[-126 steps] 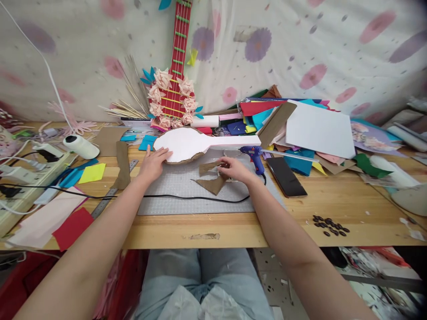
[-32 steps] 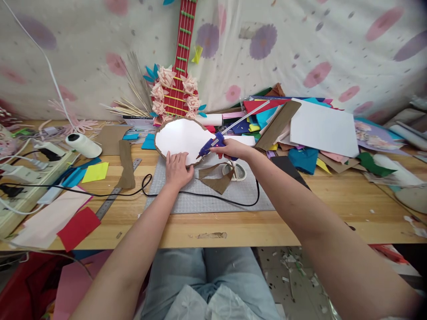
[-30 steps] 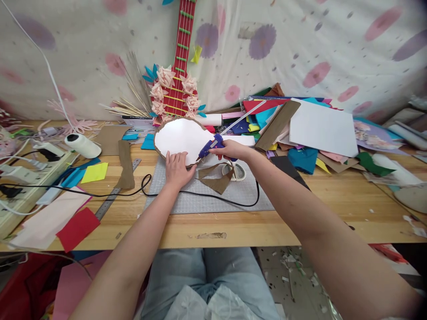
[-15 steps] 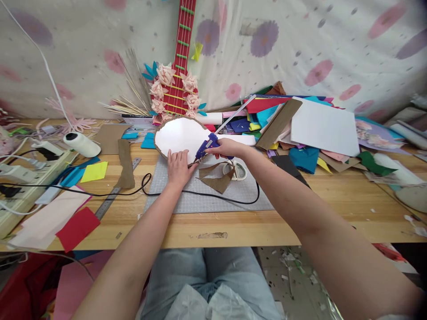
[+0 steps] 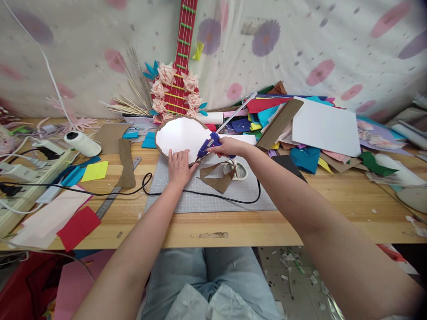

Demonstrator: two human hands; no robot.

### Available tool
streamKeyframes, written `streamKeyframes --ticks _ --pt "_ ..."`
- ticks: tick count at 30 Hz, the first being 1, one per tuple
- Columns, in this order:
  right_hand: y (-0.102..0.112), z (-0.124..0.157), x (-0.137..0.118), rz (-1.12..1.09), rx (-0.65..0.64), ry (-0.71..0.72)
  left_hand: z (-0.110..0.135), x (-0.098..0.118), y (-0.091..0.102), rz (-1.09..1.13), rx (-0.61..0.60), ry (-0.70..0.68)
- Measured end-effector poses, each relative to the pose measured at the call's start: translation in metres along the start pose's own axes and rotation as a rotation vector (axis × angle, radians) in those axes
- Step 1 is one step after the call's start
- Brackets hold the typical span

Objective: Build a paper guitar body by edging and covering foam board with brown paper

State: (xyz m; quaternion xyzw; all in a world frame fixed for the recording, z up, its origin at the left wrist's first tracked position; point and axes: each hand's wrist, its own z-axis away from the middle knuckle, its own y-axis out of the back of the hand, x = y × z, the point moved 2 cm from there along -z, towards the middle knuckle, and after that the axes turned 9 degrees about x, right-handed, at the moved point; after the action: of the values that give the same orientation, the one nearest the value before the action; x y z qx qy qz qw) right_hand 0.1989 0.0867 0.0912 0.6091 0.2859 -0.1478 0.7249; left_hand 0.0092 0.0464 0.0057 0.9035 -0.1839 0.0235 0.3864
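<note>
A white guitar-shaped cutout (image 5: 180, 135) edged with brown cardboard lies at the back of a grey cutting mat (image 5: 213, 195). My left hand (image 5: 179, 166) rests flat on its near edge, fingers spread. My right hand (image 5: 227, 146) is closed on a blue glue gun (image 5: 208, 146), whose nozzle points down-left at the cutout's rim just right of my left fingers. The gun's black cord (image 5: 200, 194) loops across the mat. Brown cardboard scraps (image 5: 216, 178) and white-handled scissors (image 5: 238, 170) lie under my right hand.
A red decorated guitar model (image 5: 176, 89) leans on the floral cloth behind. Coloured paper sheets (image 5: 320, 129) pile up at the right. A metal ruler (image 5: 115, 193), a brown strip (image 5: 126, 162), a thread spool (image 5: 82, 143) and a power strip (image 5: 30, 173) lie at the left.
Earlier my right hand was at the cardboard scraps and the glue gun lay on the table; it then picked up the gun. In the last second the nozzle stays at the cutout's rim.
</note>
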Motion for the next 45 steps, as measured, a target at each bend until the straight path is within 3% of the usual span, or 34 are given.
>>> streamKeyframes --ticks 5,11,21,27,38,45 --pt "0.003 0.004 0.004 -0.076 0.023 -0.005 0.0 0.001 0.002 0.03 0.013 0.012" --pt "-0.006 0.009 0.025 -0.361 0.061 -0.011 -0.001 0.003 0.004 0.042 0.021 0.04" --pt "-0.048 0.026 0.052 -0.856 0.466 -0.11 -0.006 0.001 0.002 0.068 0.02 0.17" --pt "-0.054 0.03 0.053 -0.851 0.476 -0.069 -0.009 0.003 0.0 0.079 0.046 0.226" --pt "-0.055 0.035 0.051 -0.727 0.457 -0.085 -0.011 0.006 -0.002 0.028 0.045 0.201" --pt "-0.058 0.033 0.054 -0.813 0.48 -0.054 -0.009 0.006 -0.004 0.042 0.038 0.209"
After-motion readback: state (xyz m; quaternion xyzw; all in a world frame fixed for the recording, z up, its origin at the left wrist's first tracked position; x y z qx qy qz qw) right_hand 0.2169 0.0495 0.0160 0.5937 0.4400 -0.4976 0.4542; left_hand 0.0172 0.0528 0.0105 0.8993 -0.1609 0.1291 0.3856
